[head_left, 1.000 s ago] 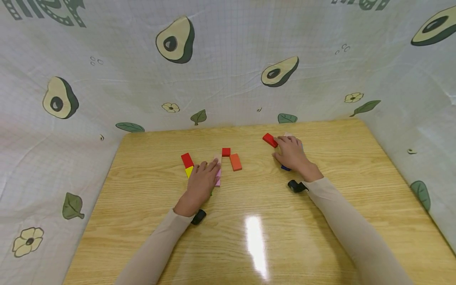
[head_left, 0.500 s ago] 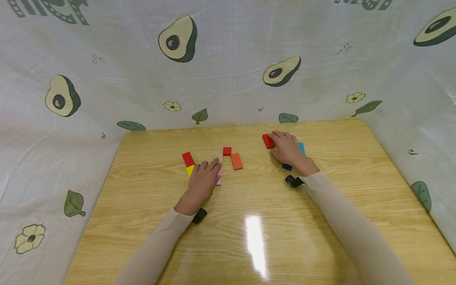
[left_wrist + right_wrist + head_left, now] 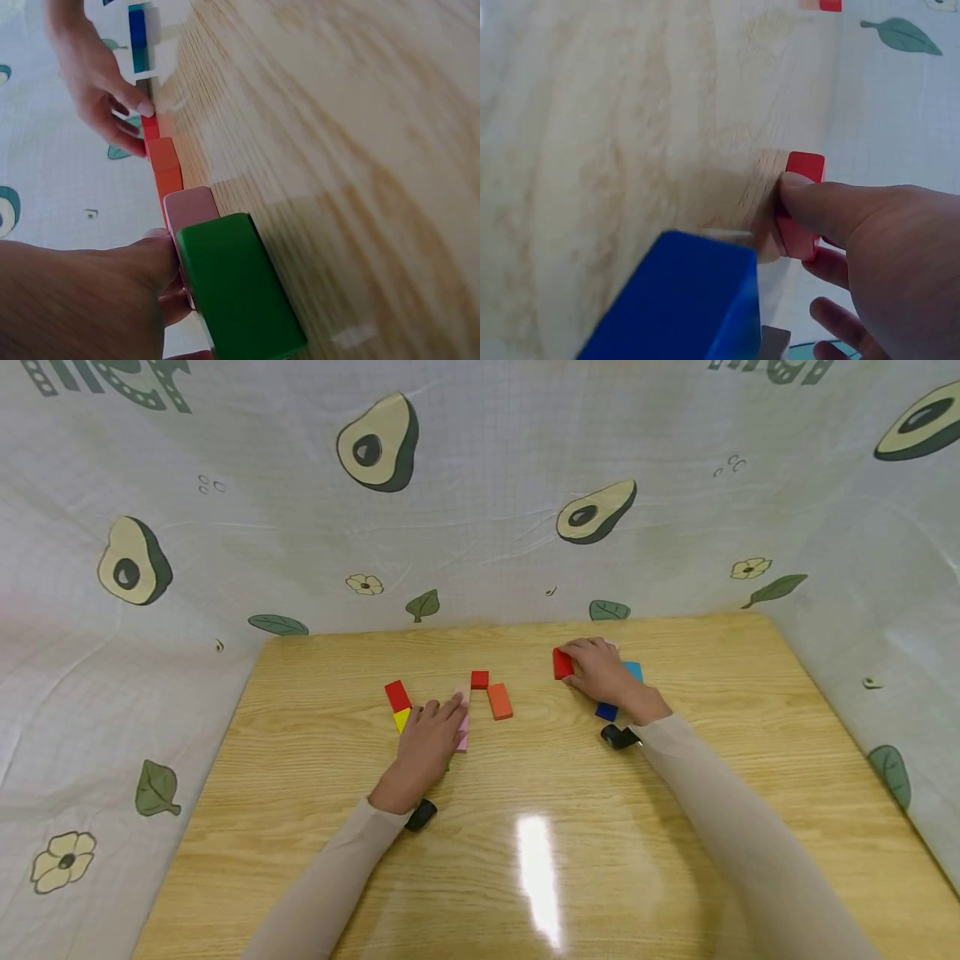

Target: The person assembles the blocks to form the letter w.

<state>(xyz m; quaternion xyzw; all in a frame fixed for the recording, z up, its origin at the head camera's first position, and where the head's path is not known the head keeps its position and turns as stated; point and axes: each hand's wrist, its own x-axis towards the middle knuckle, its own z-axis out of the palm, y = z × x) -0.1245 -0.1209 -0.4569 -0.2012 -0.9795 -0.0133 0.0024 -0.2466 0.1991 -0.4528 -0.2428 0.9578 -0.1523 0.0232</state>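
Observation:
With thumb and fingers, my right hand point(image 3: 600, 672) pinches a red block point(image 3: 562, 664) near the table's back edge; the right wrist view shows the thumb against the front of this red block point(image 3: 805, 166). My left hand point(image 3: 429, 739) rests over a short row of pink blocks point(image 3: 462, 743), its fingertips at a pale block point(image 3: 464, 693). In the left wrist view its fingers touch the side of a pink block point(image 3: 191, 204), behind a green block point(image 3: 238, 285). The left palm hides part of these blocks.
Left of the left hand lie a red block point(image 3: 397, 697) and a yellow block point(image 3: 402, 719). Between the hands are a small red block point(image 3: 480, 679) and an orange block point(image 3: 499, 702). By the right wrist are dark blue point(image 3: 607, 712) and light blue blocks point(image 3: 633, 671).
My right hand has moved slightly left onto the red block, which has turned from slanted to nearly straight. More of the light blue block shows. The left hand stays in place.

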